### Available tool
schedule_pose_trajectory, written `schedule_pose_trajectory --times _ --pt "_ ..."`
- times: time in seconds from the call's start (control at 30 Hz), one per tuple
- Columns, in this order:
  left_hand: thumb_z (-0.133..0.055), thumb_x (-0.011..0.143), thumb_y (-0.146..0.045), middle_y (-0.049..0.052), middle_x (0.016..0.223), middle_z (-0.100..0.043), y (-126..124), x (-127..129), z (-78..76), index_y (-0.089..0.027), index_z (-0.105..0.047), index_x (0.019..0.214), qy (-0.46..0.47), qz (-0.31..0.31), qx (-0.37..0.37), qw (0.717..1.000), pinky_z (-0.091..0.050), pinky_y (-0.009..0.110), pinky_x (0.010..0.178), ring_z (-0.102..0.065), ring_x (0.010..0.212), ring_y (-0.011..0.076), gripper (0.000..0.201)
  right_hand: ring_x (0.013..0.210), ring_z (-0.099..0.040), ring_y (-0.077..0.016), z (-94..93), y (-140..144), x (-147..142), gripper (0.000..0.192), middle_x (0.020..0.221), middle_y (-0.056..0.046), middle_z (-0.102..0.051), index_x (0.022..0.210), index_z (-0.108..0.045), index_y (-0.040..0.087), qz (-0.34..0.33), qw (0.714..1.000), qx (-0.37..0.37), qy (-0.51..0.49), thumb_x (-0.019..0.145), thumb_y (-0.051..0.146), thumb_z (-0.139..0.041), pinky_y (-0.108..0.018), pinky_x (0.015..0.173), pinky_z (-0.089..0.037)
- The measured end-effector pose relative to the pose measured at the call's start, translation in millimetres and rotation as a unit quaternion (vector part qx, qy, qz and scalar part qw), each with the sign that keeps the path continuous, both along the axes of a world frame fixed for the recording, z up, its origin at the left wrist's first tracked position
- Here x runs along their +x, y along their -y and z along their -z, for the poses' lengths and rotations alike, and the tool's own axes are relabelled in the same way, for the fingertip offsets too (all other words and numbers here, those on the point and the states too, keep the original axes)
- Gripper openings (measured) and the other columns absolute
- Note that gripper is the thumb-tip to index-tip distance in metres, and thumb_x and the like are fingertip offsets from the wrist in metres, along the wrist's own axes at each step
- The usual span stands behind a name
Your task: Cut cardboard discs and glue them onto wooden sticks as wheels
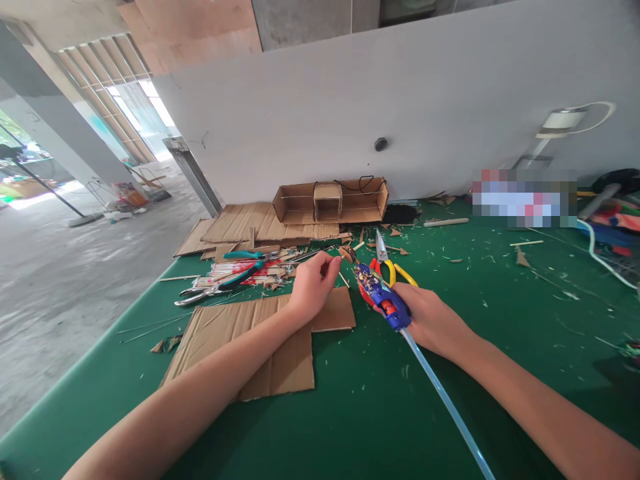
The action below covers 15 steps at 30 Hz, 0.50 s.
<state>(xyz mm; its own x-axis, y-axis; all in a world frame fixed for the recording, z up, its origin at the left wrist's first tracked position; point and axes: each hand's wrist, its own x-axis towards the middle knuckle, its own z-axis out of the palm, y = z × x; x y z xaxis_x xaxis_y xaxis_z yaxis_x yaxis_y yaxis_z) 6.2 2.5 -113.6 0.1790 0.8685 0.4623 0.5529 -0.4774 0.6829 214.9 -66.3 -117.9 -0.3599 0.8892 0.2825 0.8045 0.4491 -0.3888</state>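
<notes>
The glue gun, blue plastic with an orange trigger and a body crusted with old drips, sits in the right hand, whose fingers are wrapped closed round its grip; the nozzle points up and away toward a small brown scrap of cardboard lying just past it. A long, clear glue stick runs out of the back of the gun, slanting down across the table toward the near edge. The left hand rests beside the gun's tip, its fingertips pinched together on something too thin to make out, its wrist over a flat sheet of corrugated cardboard with a stepped, cut outline. Just behind the gun lie shears with yellow handles and bright steel blades. To the left sit teal-handled pliers on a bundle of slim wooden sticks in red and white wrappers. Farther back, against the pale wall, stands an open cardboard box divided into compartments, with more flat cardboard spread before it. The table is covered in green felt, littered with splinters and cardboard shavings.
</notes>
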Motion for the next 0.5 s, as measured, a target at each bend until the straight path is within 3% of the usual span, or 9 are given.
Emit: schedule_pose_trajectory --times 0.5 --pt "-0.036 0.089 -0.044 -0.002 0.055 -0.052 -1.0 -0.1 1.8 -0.018 -0.048 0.067 -0.002 -0.002 -0.001 1.000 -0.036 0.022 0.054 -0.049 0.052 0.0104 0.037 0.066 -0.058 -0.0190 -1.9 0.4 -1.3 0.005 0.075 -0.005 -0.060 0.078 -0.045 0.021 -0.011 1.000 0.004 -0.006 0.080 0.024 -0.048 -0.029 0.058 -0.042"
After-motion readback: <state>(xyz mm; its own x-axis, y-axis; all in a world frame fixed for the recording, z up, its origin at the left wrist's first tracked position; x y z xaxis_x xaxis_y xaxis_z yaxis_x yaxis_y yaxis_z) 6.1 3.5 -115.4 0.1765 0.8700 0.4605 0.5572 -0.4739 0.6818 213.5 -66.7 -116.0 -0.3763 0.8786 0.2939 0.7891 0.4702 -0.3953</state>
